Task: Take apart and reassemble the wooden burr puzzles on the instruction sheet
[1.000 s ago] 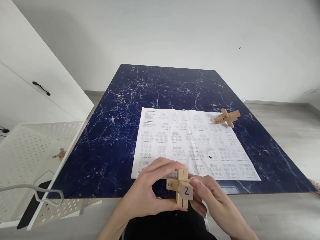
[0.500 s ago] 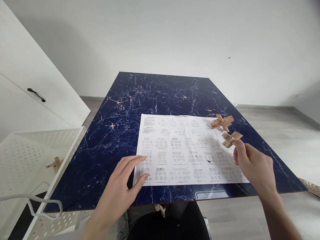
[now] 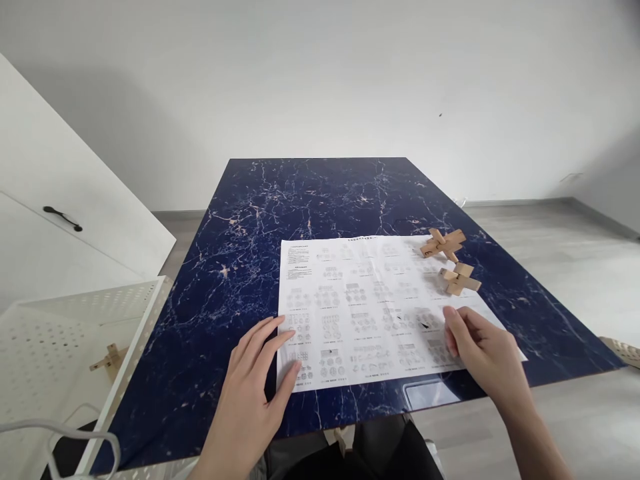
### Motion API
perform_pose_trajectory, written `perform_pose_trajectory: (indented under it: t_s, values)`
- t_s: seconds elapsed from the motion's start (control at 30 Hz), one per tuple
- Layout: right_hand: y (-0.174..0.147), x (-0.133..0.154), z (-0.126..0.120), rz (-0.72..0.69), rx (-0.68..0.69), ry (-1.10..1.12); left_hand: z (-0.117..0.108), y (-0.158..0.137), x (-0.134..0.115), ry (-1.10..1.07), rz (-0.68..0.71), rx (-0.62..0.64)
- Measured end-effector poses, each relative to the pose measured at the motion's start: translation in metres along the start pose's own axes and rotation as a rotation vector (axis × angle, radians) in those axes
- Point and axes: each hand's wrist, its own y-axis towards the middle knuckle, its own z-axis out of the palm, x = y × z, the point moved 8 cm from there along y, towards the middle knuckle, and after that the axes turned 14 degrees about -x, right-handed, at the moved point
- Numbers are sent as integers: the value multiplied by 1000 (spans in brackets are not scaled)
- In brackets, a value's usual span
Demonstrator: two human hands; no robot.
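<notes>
At the near edge of the dark blue, white-veined marbled table, the left hand hangs palm down, fingers loosely spread and thumb well apart, with nothing in its grasp. Its fingertips are over the lower left of the white paper sheet printed with small grey diagrams; whether they press on it, I cannot tell. The sheet lies flat, its text seemingly the right way up for the person, probably so that the diagrams can be read while handling.

Level with it, the right hand is half curled above the sheet's right side, thumb close to the bent forefinger; nothing shows in it, though whether thumb and finger meet is hidden.

Just beyond the right hand and apart from it, the pale wooden cross-shaped block of interlocking bars rests at the sheet's right edge, well away from the left hand. Just behind it, the browner wooden cross-shaped block straddles the upper right corner. Grouped there, both blocks leave most of the print uncovered, likely the reason for their position.
</notes>
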Motion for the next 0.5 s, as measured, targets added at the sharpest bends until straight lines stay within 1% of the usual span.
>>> perform_pose_trajectory:
  t_s: [0.1, 0.27, 0.5]
  values:
    - [2, -4, 5, 20, 43, 40, 4, -2, 1, 9, 5, 44]
    - [4, -10, 6, 73, 44, 99, 5, -4, 2, -1, 28, 23]
    - [8, -15, 10, 88, 63, 122, 2, 2, -2, 12, 35, 51]
